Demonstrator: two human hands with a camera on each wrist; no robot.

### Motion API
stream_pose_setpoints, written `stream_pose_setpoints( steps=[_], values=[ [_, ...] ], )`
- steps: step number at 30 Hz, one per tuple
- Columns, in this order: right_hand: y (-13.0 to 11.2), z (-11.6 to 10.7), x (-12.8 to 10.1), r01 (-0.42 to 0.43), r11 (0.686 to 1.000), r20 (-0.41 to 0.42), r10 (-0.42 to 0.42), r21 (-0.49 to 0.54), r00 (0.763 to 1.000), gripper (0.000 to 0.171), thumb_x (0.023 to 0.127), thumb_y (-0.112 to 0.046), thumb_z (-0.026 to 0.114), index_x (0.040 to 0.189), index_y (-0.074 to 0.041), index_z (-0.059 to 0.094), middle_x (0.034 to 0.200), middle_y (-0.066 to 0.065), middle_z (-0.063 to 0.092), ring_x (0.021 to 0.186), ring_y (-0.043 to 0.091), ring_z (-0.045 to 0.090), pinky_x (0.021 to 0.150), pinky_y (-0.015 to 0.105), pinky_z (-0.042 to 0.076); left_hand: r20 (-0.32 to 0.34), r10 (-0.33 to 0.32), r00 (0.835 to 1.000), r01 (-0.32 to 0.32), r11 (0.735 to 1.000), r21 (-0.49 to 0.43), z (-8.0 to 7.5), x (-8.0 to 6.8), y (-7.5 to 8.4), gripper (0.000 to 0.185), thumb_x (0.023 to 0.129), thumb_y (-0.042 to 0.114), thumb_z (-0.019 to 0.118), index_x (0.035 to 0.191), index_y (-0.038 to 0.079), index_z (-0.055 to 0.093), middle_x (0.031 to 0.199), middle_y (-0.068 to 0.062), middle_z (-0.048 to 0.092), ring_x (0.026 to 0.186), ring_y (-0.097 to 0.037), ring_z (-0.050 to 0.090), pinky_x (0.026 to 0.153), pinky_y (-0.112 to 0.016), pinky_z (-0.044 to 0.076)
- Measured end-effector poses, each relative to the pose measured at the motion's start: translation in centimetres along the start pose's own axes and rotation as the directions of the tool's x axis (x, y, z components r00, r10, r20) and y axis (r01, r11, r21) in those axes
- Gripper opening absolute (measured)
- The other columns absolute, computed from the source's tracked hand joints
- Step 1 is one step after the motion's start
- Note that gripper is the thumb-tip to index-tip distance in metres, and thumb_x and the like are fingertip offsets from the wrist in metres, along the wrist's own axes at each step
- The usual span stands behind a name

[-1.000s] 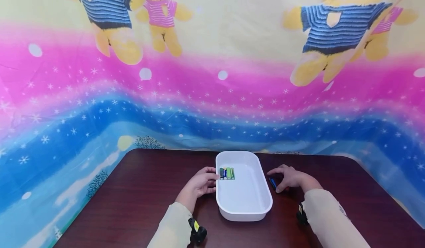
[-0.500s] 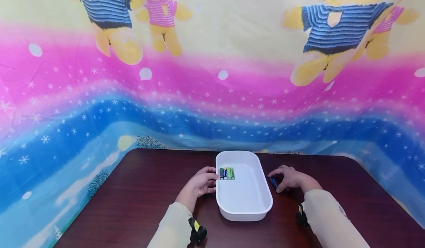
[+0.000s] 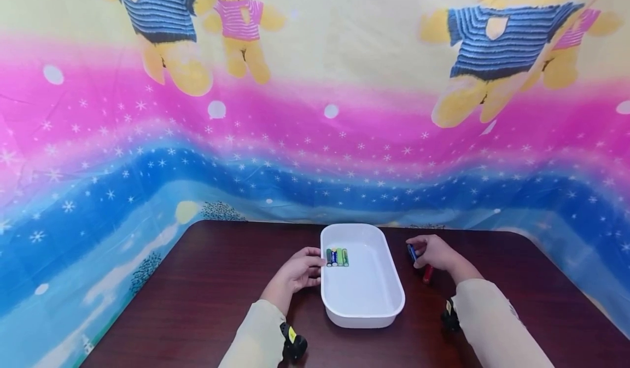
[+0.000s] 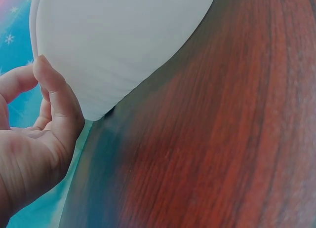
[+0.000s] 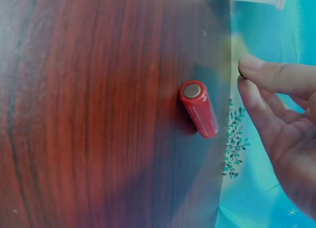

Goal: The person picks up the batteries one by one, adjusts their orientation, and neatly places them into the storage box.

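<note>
A white tray sits mid-table with three batteries side by side at its far left end. My left hand rests against the tray's left outer wall, thumb touching it, holding nothing. My right hand is raised just right of the tray and pinches a blue battery at its fingertips. A red battery lies on the dark wooden table under that hand.
A colourful cloth with bears and snowflakes hangs behind the table and drapes past its far edge. Bare tabletop stretches left and right of the tray. A wrist camera sits on each sleeve.
My right hand has lifted off the table and moved farther away with the blue battery, which uncovers the red battery. The left hand and the tray have not moved.
</note>
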State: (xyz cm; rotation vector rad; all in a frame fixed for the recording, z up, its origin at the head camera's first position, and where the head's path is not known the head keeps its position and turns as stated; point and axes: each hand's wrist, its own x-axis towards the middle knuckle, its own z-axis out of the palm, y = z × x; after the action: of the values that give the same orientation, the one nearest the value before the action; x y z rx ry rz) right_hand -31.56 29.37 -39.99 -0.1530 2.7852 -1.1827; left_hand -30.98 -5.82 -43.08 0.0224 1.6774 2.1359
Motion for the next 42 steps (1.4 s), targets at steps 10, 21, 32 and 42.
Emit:
stream_pose_setpoints(
  steps=[10, 21, 32, 42],
  values=[
    [-0.6, -0.3, -0.1, 0.02, 0.995, -0.037, -0.016, 0.102, 0.999, 0.064, 0.062, 0.013, 0.073, 0.122, 0.01, 0.052, 0.111, 0.028, 0.055, 0.099, 0.037, 0.055, 0.074, 0.039, 0.053, 0.003, 0.006, 1.0, -0.006, 1.0, 0.003, 0.0, -0.1, 0.0, 0.037, 0.086, 0.003, 0.058, 0.119, 0.003, 0.04, 0.106, -0.022, 0.057, 0.066, -0.013, 0.055, 0.053, -0.024, 0.05],
    [-2.8, -1.5, 0.2, 0.04, 0.975, -0.037, -0.033, 0.219, 0.999, 0.064, 0.069, 0.009, 0.073, 0.128, 0.009, 0.048, 0.12, 0.029, 0.051, 0.107, 0.037, 0.051, 0.081, 0.038, 0.051, 0.008, 0.0, 1.0, 0.0, 1.0, -0.007, 0.1, -0.3, 0.1, 0.041, 0.086, 0.004, 0.059, 0.121, 0.003, 0.038, 0.103, -0.019, 0.059, 0.065, -0.013, 0.055, 0.053, -0.024, 0.05],
    [-4.6, -1.9, 0.7, 0.003, 0.977, -0.06, 0.01, 0.215, 0.998, 0.066, 0.069, 0.008, 0.073, 0.129, 0.007, 0.048, 0.119, 0.028, 0.051, 0.107, 0.038, 0.051, 0.085, 0.042, 0.049, 0.009, -0.004, 1.0, 0.004, 1.0, -0.012, 0.1, -0.1, 0.1, 0.044, 0.085, 0.004, 0.06, 0.122, 0.002, 0.037, 0.102, -0.019, 0.059, 0.065, -0.012, 0.055, 0.053, -0.024, 0.05],
    [-7.9, -1.5, 1.1, -0.019, 0.974, -0.05, 0.031, 0.225, 0.998, 0.065, 0.07, 0.006, 0.074, 0.13, 0.003, 0.049, 0.119, 0.026, 0.051, 0.109, 0.038, 0.051, 0.087, 0.043, 0.048, 0.012, -0.007, 1.0, 0.007, 1.0, -0.018, 0.0, -0.1, 0.1, 0.039, 0.085, 0.003, 0.06, 0.118, 0.004, 0.04, 0.101, -0.018, 0.059, 0.065, -0.012, 0.055, 0.053, -0.024, 0.05]
  ],
)
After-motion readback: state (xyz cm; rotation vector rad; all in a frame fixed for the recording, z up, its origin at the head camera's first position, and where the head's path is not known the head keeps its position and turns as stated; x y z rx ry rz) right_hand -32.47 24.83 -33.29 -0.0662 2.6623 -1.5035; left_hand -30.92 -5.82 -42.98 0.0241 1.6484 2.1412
